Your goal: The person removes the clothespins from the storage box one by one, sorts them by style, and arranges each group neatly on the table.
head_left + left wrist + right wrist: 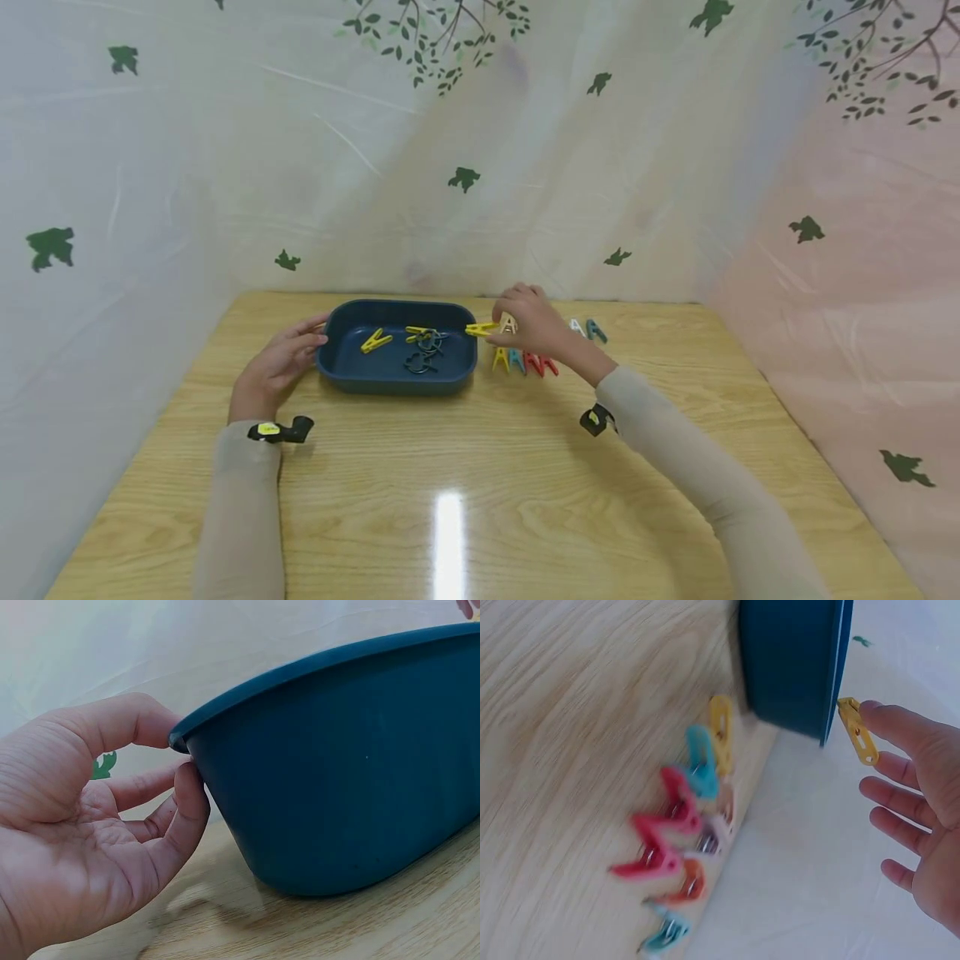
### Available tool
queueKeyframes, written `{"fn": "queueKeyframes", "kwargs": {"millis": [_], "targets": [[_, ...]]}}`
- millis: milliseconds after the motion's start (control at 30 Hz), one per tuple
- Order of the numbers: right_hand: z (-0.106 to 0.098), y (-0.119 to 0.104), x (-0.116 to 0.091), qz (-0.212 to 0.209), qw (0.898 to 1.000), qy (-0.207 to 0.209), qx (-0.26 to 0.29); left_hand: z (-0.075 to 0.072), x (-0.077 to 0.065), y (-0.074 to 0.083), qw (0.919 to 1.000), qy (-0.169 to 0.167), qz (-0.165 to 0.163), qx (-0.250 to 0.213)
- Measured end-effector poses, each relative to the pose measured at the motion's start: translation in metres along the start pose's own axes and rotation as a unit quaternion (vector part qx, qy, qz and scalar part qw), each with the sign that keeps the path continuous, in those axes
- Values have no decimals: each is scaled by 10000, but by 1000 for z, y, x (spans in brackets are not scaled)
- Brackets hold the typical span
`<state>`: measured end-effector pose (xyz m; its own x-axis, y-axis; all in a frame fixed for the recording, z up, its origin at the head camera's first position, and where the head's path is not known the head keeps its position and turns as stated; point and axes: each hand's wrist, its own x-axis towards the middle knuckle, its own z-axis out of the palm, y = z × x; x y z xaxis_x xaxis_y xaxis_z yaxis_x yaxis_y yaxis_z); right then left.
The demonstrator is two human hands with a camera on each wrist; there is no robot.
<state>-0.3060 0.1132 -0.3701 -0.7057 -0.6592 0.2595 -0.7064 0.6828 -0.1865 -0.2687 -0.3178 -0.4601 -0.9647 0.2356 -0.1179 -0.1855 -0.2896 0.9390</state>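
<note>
Pinched between the thumb and fingers of my right hand (528, 321) is a yellow clothespin (852, 720), right at the right rim of a dark blue tub (397, 387). My left hand (279, 367) grips the tub's left end, with fingertips at the rim and against the outer wall in the left wrist view. Inside the tub lie a yellow clothespin (376, 341), another yellow one and several dark ring-shaped clips (420, 362). Beside the tub, below the right hand, stand a yellow clothespin (720, 731), a blue one (700, 761) and two red ones (651, 859).
Behind these on the wooden table (360, 492) are an orange clothespin (692, 883), a teal one (665, 936), and pale ones, partly hidden by the right hand in the head view. A leaf-printed sheet (525, 208) hangs at the table's back edge.
</note>
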Motion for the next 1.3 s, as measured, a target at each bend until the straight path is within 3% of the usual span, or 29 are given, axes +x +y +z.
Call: {"fn": "queueKeyframes", "kwargs": {"millis": [300, 533, 833, 1067, 1300], "targets": [[-4, 28, -23, 352, 9993, 68, -101, -4, 3, 1, 9994, -20, -62, 349], [-9, 43, -41, 629, 9976, 22, -302, -2, 2, 3, 9995, 117, -247, 143], [-11, 61, -66, 793, 9957, 79, -474, -2, 1, 1, 9999, -43, 20, -103], [-8, 73, -85, 930, 9946, 6, -455, -3, 0, 0, 10000, 77, -33, -4], [-1, 82, -100, 1131, 9931, 50, -320, -4, 0, -1, 10000, -20, -42, 77]]}}
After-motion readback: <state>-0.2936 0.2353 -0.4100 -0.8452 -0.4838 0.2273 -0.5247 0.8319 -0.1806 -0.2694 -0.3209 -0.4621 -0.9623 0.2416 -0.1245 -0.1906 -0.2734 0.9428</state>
